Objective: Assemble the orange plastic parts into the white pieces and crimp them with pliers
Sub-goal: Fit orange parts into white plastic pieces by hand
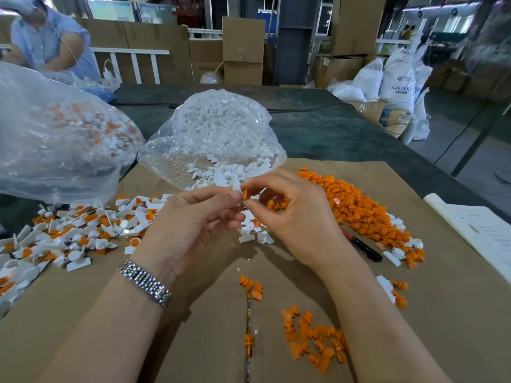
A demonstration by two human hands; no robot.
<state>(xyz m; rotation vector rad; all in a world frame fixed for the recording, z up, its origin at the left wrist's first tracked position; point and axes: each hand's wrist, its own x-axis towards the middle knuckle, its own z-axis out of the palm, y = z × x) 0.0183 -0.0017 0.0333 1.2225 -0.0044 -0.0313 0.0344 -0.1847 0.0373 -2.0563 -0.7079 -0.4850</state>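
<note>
My left hand (193, 217) pinches a small white piece (237, 199) between thumb and fingertips. Touching it from the right, an orange part (245, 193) is pinched by my right hand (293, 214). Both hands meet above the cardboard sheet (210, 313). A long heap of loose orange parts (356, 208) lies to the right. White pieces (221, 172) spill from an open clear bag (210, 128) behind the hands. Finished white-and-orange pieces (83, 230) pile up on the left. No pliers are in view.
A second clear bag (55, 134) of assembled pieces sits far left. A black and red marker (365, 248) lies by the orange heap. Scattered orange parts (315, 338) lie near me. Paper (484, 233) is at the right edge. A person (47, 42) sits across the table.
</note>
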